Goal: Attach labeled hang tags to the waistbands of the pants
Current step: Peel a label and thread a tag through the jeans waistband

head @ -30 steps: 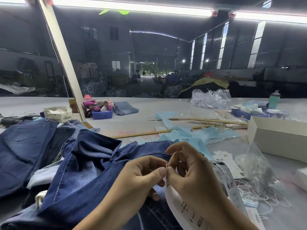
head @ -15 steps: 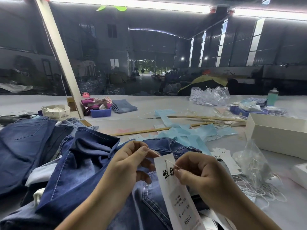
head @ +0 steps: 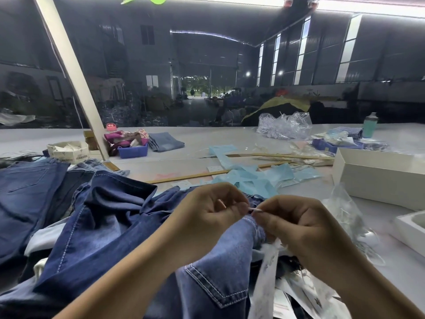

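At the table's near edge, your left hand (head: 207,217) and right hand (head: 296,224) have closed together, both pinching the string (head: 255,210) at the jeans' waistband (head: 250,221); the hang tag (head: 268,270) has dropped below, so threading looks underway.

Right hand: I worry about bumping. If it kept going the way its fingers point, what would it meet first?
Probably the left hand: the right hand points leftward at it, fingertips nearly touching over the jeans.

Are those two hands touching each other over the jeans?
Touching. The head view shows the left hand's fingertips meeting the right hand's at the pale string above the jeans, no gap visible.
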Action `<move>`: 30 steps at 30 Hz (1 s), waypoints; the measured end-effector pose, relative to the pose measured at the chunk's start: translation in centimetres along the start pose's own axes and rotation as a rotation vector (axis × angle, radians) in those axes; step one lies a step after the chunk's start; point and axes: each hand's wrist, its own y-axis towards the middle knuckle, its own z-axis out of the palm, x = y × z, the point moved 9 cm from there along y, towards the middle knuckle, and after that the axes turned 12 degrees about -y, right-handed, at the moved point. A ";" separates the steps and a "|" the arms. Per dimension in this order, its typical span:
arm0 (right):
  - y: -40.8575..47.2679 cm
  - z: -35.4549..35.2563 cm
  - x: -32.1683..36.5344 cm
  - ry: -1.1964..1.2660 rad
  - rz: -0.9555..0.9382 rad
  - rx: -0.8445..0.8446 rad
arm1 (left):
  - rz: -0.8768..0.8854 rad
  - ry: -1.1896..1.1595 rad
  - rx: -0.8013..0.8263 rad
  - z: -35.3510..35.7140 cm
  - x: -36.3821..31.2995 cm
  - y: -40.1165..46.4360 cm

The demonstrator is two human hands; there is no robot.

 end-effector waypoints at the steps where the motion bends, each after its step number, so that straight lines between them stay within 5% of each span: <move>1: -0.2 -0.4 -0.4 0.006 0.022 -0.020 | -0.056 0.053 0.040 0.2 0.7 0.0; 5: -0.9 -1.7 -3.5 0.013 0.162 -0.091 | -0.222 0.771 0.280 1.2 4.5 -1.1; 7: -1.2 -1.7 -4.6 0.015 0.215 -0.096 | -0.190 0.903 0.235 1.4 4.4 -1.1; 19: -1.3 0.1 -7.1 0.040 0.304 -0.052 | 0.174 0.488 -0.160 -1.5 0.9 -2.3; 25: -0.3 1.4 -5.5 0.159 0.233 -0.101 | 0.331 0.238 -0.564 -5.7 -1.9 -4.0; 30: -0.4 0.2 -7.6 0.028 0.405 -0.263 | 0.366 0.264 -0.548 -6.1 -1.1 -4.6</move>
